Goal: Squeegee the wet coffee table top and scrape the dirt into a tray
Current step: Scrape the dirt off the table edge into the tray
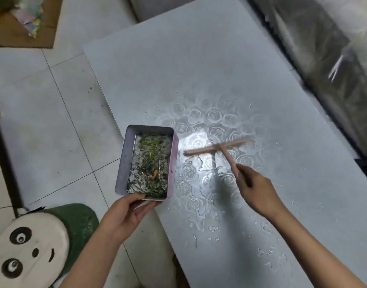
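A pale coffee table (199, 65) with an embossed rose pattern runs across the view, and its near part is wet with puddles and drops. My right hand (255, 188) grips the handle of a pink squeegee (216, 149), whose blade lies across the wet roses, blurred. My left hand (128, 215) holds the near end of a pinkish metal tray (124, 161) against the table's left edge. The tray holds dirty water, green scraps and an orange bit.
A panda-faced stool (33, 248) with a green side stands at the lower left on the tiled floor (43, 125). A plastic-covered sofa (328, 59) runs along the table's right side. Cardboard (22, 36) with colourful wrapping lies at the top left.
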A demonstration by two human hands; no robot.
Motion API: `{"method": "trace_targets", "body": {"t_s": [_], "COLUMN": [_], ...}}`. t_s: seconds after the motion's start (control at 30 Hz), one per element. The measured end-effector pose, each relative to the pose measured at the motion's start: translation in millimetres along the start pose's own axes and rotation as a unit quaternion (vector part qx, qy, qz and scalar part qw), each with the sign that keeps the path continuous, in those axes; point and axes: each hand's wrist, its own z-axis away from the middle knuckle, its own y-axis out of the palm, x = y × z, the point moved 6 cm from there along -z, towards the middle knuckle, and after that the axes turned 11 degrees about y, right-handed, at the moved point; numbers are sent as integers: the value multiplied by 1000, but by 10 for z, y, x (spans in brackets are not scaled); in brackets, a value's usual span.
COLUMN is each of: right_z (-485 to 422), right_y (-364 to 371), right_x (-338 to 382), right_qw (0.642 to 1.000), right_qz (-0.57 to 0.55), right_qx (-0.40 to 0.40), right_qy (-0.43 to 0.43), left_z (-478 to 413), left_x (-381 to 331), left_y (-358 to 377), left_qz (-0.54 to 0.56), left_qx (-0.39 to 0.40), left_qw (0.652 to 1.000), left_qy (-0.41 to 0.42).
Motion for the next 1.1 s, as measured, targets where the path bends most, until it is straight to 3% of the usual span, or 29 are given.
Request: {"method": "trace_targets", "body": {"t_s": [0.07, 0.17, 0.33, 0.43, 0.53, 0.73, 0.93, 1.1], "right_z": [-241, -846, -1595, -1586, -1281, -462, -1094, -2085], "right_y": [-66, 123, 717, 929, 900, 289, -25, 128], "right_x": [407, 1156, 2161, 2116, 1566, 521, 1583, 2033], "right_qw": [998, 990, 977, 976, 982, 977, 970, 980], "right_qz": [2, 40, 83, 113, 111, 192, 163, 152], "right_qx": [-16, 19, 78, 70, 66, 45, -36, -27], "right_qy": [-62, -135, -181, -173, -139, -78, -179, -126], "left_z": [-11, -10, -46, -80, -84, -84, -95, -158], "left_x": [-45, -120, -246, -307, -351, -448, -552, -602], "left_y": [8, -34, -212, -287, -327, -322, -253, -245], "left_qz": [0, 2, 17, 22, 29, 43, 31, 27], "left_qx": [0, -7, -34, -34, -33, -24, -18, -27], "left_qw": [1000, 1000, 999, 998, 998, 998, 999, 998], "left_qy": [2, 7, 32, 41, 40, 33, 39, 50]}}
